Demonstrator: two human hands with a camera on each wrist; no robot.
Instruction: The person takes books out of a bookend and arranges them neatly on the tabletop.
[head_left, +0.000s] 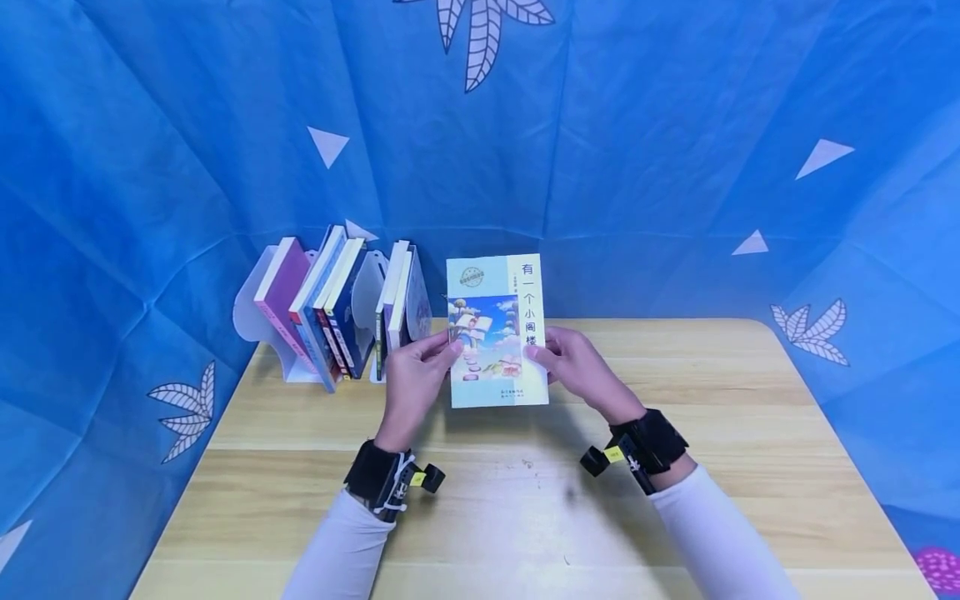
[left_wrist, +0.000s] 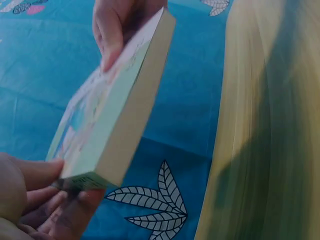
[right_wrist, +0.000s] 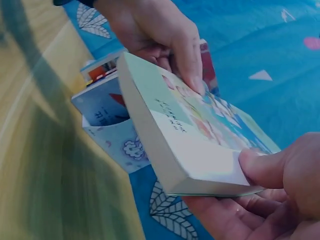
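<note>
A thick paperback book [head_left: 487, 275] with a pale green and white cover and a blue picture is held up over the table, its front facing the head camera. My left hand [head_left: 415, 375] grips its left edge, thumb on the cover and fingers behind. On the opposite edge my right hand [head_left: 588, 371] pinches it the same way, its thumb lying over the white strip. In the left wrist view the spine side and the page block of the book [left_wrist: 132, 110] show. The right wrist view shows the bottom page edge of the book [right_wrist: 155, 135].
Left of my hands, a white bookend rack [head_left: 251, 304] holds several upright books, among them a pink one [head_left: 288, 283] and a dark blue one [head_left: 352, 321]. The wooden table [head_left: 675, 392] ends at a blue cloth backdrop [head_left: 637, 208] behind and at both sides.
</note>
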